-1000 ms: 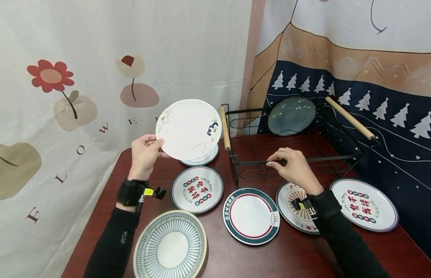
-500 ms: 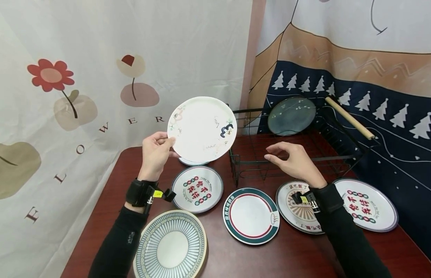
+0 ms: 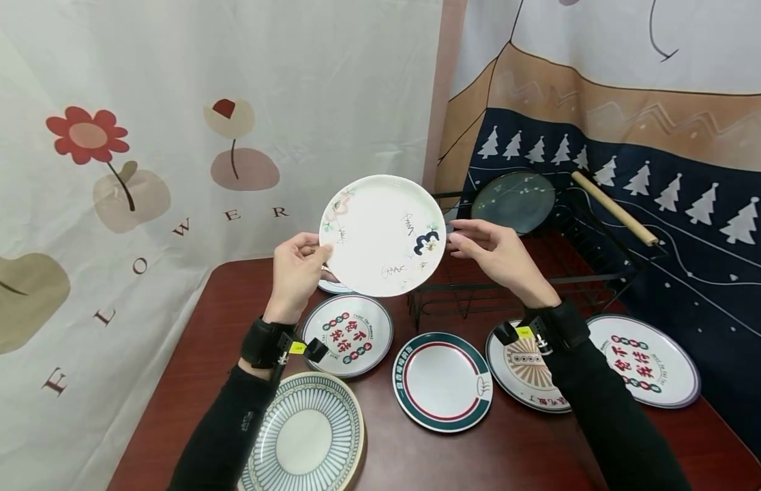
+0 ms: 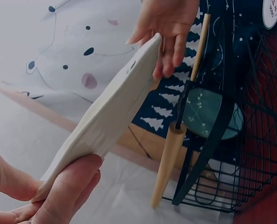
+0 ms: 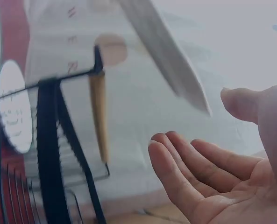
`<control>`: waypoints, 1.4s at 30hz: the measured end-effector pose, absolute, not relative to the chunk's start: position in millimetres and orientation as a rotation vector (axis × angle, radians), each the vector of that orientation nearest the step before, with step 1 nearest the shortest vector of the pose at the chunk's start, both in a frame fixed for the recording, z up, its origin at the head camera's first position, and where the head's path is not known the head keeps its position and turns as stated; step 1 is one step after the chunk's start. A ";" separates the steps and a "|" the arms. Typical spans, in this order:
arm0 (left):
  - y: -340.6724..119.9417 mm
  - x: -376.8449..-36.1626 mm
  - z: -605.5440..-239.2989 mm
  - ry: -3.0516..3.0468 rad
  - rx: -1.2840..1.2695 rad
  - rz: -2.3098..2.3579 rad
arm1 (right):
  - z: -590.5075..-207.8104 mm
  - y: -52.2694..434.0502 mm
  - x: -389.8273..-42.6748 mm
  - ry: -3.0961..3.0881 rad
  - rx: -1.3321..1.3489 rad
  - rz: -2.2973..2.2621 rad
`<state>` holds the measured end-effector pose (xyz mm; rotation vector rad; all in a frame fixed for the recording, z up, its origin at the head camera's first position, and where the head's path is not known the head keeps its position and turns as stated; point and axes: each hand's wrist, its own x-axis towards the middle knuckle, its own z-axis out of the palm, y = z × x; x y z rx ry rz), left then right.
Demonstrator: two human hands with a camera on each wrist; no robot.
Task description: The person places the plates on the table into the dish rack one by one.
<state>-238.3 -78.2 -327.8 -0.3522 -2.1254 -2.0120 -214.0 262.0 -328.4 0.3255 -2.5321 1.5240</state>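
A white plate point(image 3: 382, 235) with floral and dark blue figure prints is held up, tilted toward the head camera. My left hand point(image 3: 296, 276) pinches its left edge, thumb on the face and fingers behind, as the left wrist view shows the plate point(image 4: 101, 114) nearly edge-on. At the opposite edge is my right hand point(image 3: 502, 259). The right wrist view shows that hand point(image 5: 222, 172) with thumb and fingers spread apart, the plate's rim point(image 5: 194, 95) just short of them.
Behind the right hand stands a black wire rack point(image 3: 571, 279) with wooden handles and a grey-green plate point(image 3: 515, 201) leaning in it. On the table lie a striped plate point(image 3: 303, 440), a green-rimmed plate point(image 3: 442, 382) and several white plates with lettering point(image 3: 346, 334).
My left hand has carried the white plate rightward, from beside the rack to in front of its left end. My right hand has risen from the rack's front rail to the plate's right edge.
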 end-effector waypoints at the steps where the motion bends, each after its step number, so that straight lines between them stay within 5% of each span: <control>1: -76.3 -237.7 -328.4 -2.127 -0.366 -2.011 | -325.7 259.4 -214.2 -2.539 0.315 1.561; 42: -44.7 -248.7 -358.2 -2.234 -0.719 -2.068 | -312.1 280.0 -223.1 -2.134 0.176 1.755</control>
